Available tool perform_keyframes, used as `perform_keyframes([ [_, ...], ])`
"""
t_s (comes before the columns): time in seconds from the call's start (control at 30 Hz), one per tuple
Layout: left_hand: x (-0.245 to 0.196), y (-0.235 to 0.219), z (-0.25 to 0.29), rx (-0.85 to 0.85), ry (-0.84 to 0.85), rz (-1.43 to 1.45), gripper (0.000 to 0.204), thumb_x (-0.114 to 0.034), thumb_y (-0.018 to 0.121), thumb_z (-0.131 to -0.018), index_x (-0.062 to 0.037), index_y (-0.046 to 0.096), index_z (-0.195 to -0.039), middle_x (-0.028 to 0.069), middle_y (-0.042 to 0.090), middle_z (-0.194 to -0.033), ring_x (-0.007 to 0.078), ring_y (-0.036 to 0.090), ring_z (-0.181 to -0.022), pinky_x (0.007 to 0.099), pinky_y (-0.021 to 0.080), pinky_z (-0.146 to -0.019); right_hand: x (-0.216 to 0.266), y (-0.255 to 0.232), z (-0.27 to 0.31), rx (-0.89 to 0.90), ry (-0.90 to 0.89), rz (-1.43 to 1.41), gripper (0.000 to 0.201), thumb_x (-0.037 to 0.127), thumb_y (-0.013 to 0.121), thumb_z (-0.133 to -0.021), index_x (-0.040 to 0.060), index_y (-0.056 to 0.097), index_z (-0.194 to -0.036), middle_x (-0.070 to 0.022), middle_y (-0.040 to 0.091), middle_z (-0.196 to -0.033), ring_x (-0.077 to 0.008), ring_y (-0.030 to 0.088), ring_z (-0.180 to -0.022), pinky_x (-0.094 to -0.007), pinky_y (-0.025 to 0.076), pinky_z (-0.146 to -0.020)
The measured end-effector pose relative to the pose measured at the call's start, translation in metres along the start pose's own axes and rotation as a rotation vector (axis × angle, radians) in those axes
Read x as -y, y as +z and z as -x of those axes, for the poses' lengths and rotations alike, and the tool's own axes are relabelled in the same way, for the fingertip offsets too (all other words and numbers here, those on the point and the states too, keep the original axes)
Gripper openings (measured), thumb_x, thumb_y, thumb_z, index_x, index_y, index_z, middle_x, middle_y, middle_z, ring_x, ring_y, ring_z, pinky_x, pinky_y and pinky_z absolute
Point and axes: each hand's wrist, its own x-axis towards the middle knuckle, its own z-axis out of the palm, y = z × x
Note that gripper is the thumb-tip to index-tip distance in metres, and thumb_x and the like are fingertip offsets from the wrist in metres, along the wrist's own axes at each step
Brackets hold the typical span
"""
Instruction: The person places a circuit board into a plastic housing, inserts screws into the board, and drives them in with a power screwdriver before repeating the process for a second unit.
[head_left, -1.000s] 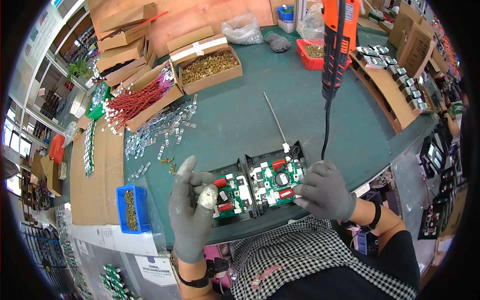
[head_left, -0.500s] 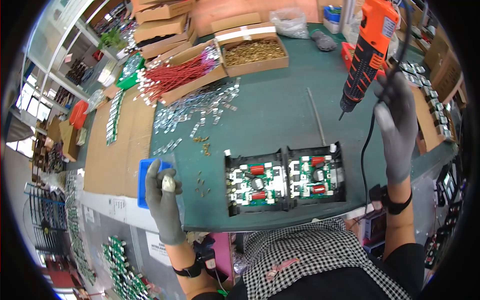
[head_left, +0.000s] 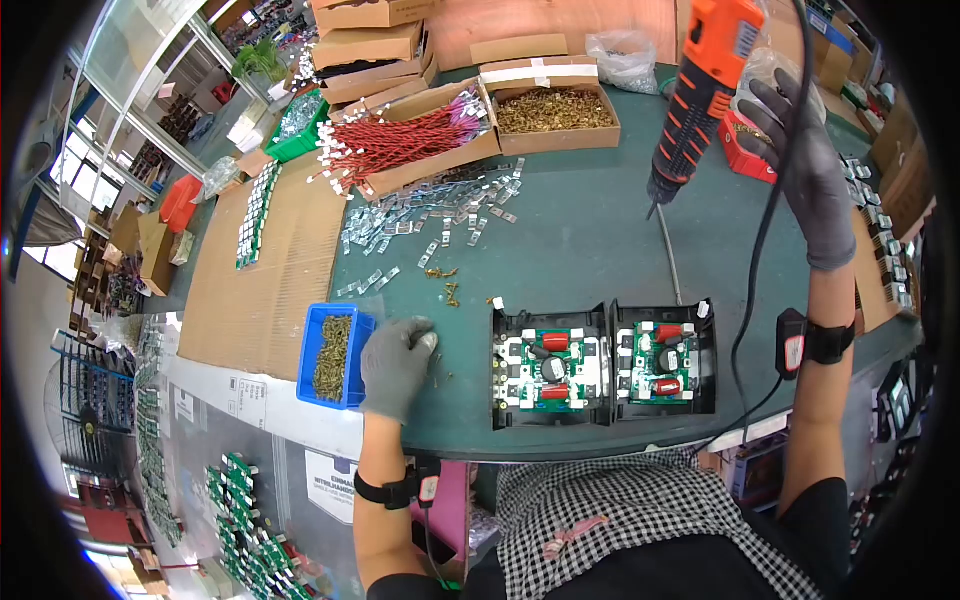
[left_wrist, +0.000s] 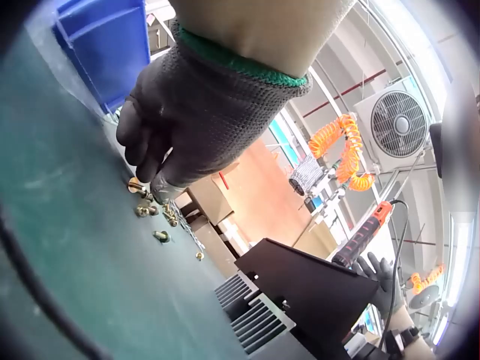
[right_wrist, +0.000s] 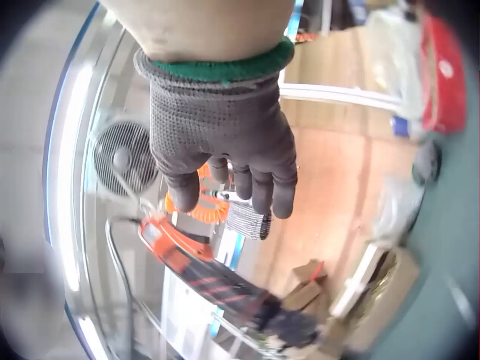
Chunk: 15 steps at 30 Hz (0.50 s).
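Note:
In the head view, my gloved left hand [head_left: 397,370] is low over the table, right of a blue box of screws [head_left: 331,357]. The left wrist view has that hand [left_wrist: 202,112] with curled fingers, fingertips down among loose brass screws [left_wrist: 163,236]; whether it pinches one is unclear. My right hand [head_left: 812,185] is raised, fingers spread, beside the hanging orange power screwdriver [head_left: 705,85] and its cable. In the right wrist view the hand [right_wrist: 225,142] hangs above the screwdriver [right_wrist: 202,274], fingers apart. Two black housings with green circuit boards [head_left: 553,371] lie side by side.
A metal rod [head_left: 669,255] lies behind the housings. Small metal plates [head_left: 430,215], a carton of red wires [head_left: 410,145] and a carton of brass parts [head_left: 555,112] are farther back. Cardboard [head_left: 260,270] covers the left side; a red tray [head_left: 745,150] stands at the back right.
Both hands have left the housings. My left hand moved left, then down to the loose screws beside the blue box; my right hand rose beside the screwdriver. The head view has shifted.

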Motion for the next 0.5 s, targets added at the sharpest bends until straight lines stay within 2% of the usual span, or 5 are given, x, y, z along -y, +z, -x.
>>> perform_keyframes([
  [0.03,-0.003,-0.001,-0.004,-0.012,0.023,-0.004,0.020,-0.020,0.068,-0.082,-0.0091,0.073,-0.098,0.0102,0.068,-0.093,0.0272,0.065,-0.086,0.0375,0.049,-0.079,0.002,0.004,-0.001,-0.131,0.042,0.327,0.091,0.040,0.065,-0.085,0.0024,0.018,-0.153,-0.0184,0.037,-0.149,-0.0308,0.047,-0.131,-0.0413,0.044,-0.103],
  [0.13,-0.011,-0.001,-0.017,-0.044,0.088,-0.018,0.021,-0.018,0.069,-0.080,-0.0075,0.073,-0.098,0.0100,0.068,-0.091,0.0253,0.066,-0.080,0.0361,0.050,-0.074,-0.010,0.040,-0.002,-0.017,0.011,0.321,0.094,0.019,0.076,-0.073,0.0034,0.024,-0.150,-0.0132,0.047,-0.136,-0.0205,0.054,-0.119,-0.0324,0.048,-0.094],
  [0.23,-0.023,0.010,-0.030,-0.074,0.157,-0.066,0.018,-0.018,0.070,-0.079,-0.0097,0.074,-0.095,0.0088,0.068,-0.092,0.0267,0.066,-0.083,0.0372,0.050,-0.075,-0.005,0.081,-0.010,-0.207,0.029,0.670,0.060,0.009,0.074,-0.073,0.0033,0.047,-0.127,-0.0086,0.063,-0.100,-0.0131,0.062,-0.086,-0.0316,0.053,-0.078],
  [0.43,-0.030,0.020,-0.044,-0.070,0.310,-0.284,0.016,-0.019,0.071,-0.080,-0.0104,0.073,-0.093,0.0084,0.068,-0.094,0.0288,0.063,-0.094,0.0409,0.048,-0.079,0.019,0.085,-0.006,-0.428,-0.027,0.205,0.043,0.013,0.069,-0.074,-0.0007,0.054,-0.113,-0.0096,0.065,-0.090,-0.0171,0.064,-0.078,-0.0338,0.054,-0.076],
  [0.5,-0.038,0.018,-0.040,-0.153,0.354,-0.273,0.014,-0.017,0.070,-0.081,-0.0073,0.070,-0.091,0.0090,0.067,-0.092,0.0269,0.063,-0.091,0.0383,0.049,-0.079,0.027,0.070,0.002,-0.403,-0.216,0.112,0.045,0.017,0.063,-0.079,-0.0046,0.053,-0.118,-0.0123,0.065,-0.090,-0.0226,0.066,-0.081,-0.0345,0.055,-0.077],
])
